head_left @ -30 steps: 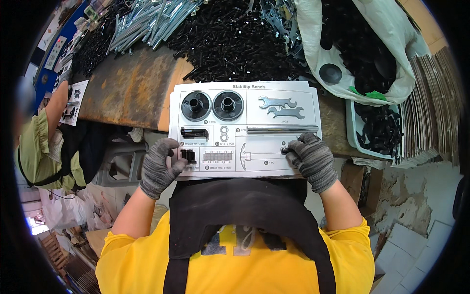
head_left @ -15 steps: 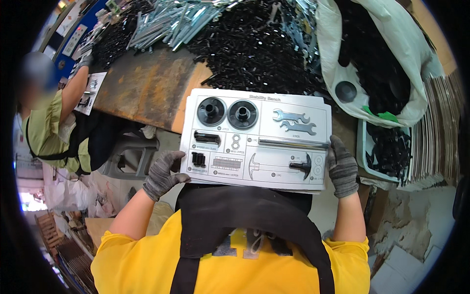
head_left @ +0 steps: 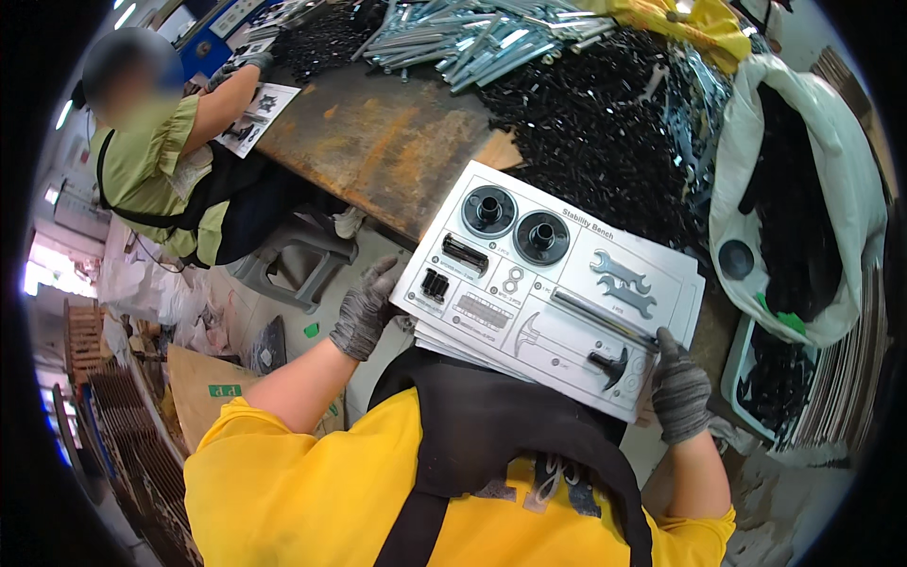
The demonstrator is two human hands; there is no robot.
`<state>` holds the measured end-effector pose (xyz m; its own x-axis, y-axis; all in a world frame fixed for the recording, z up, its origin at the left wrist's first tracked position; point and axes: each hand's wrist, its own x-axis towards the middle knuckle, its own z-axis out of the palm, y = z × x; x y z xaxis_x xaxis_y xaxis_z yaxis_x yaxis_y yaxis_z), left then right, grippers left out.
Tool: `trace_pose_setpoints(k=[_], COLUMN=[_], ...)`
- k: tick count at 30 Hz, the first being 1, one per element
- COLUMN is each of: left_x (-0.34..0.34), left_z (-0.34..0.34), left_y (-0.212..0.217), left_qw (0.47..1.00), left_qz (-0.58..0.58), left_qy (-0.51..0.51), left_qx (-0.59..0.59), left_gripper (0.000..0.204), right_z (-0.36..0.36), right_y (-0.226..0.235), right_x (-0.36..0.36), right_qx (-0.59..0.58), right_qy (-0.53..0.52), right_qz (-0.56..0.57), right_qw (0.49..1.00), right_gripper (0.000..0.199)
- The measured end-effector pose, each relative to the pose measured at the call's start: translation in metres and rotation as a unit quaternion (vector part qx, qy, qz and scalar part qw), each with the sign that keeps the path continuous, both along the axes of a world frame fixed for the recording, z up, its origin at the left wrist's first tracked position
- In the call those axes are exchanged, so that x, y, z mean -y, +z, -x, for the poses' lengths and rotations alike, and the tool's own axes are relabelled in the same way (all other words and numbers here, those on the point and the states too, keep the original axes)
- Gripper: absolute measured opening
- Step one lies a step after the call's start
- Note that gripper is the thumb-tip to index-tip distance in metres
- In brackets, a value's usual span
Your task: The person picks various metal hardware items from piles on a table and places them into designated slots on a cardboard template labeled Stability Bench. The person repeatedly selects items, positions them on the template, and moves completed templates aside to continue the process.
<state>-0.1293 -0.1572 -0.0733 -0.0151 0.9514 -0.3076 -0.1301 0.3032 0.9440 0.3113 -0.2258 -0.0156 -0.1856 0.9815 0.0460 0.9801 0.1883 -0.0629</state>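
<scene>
Hands: left hand (head_left: 364, 307), right hand (head_left: 678, 392) grip card stack (head_left: 548, 283) edges; stack now lifted off bench, tilted right.

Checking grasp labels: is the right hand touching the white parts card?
Touching. The head view shows the gloved right hand gripping the lower right corner of the white parts card, fingers over its edge.

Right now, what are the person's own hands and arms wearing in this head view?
Both hands wear dark grey knitted work gloves: the left hand and the right hand look alike, with ribbed cuffs ending at the wrist. The forearms are bare below short sleeves of a bright yellow shirt. A black apron with a strap covers the chest. No markings show on the gloves.
</scene>
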Motion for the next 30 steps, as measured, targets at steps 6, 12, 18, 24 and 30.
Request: trace_pose_setpoints(k=[6,12,18,24,30], left_x=[-0.012,-0.032,-0.05,-0.09,-0.127], left_z=[0.013,0.01,0.005,0.042,0.091], left_y=[-0.011,0.002,-0.004,-0.018,-0.021], left_qw=[0.898,0.878,0.856,0.836,0.842], left_qz=[-0.048,-0.068,-0.059,-0.056,-0.043], left_qy=[0.21,0.287,0.365,0.387,0.412], left_qx=[0.383,0.377,0.36,0.386,0.345], left_gripper=[0.058,0.051,0.048,0.046,0.046], right_z=[0.065,0.143,0.201,0.222,0.192], right_y=[0.003,0.009,0.012,0.015,0.009], right_x=[-0.021,-0.053,-0.086,-0.118,-0.123], right_qx=[-0.084,-0.036,0.008,-0.012,-0.077], right_qy=[0.067,0.122,0.168,0.189,0.213], right_qz=[0.051,0.099,0.074,0.087,0.012], right_qw=[0.993,0.987,0.983,0.978,0.974], right_gripper=[0.05,0.059,0.057,0.055,0.048])
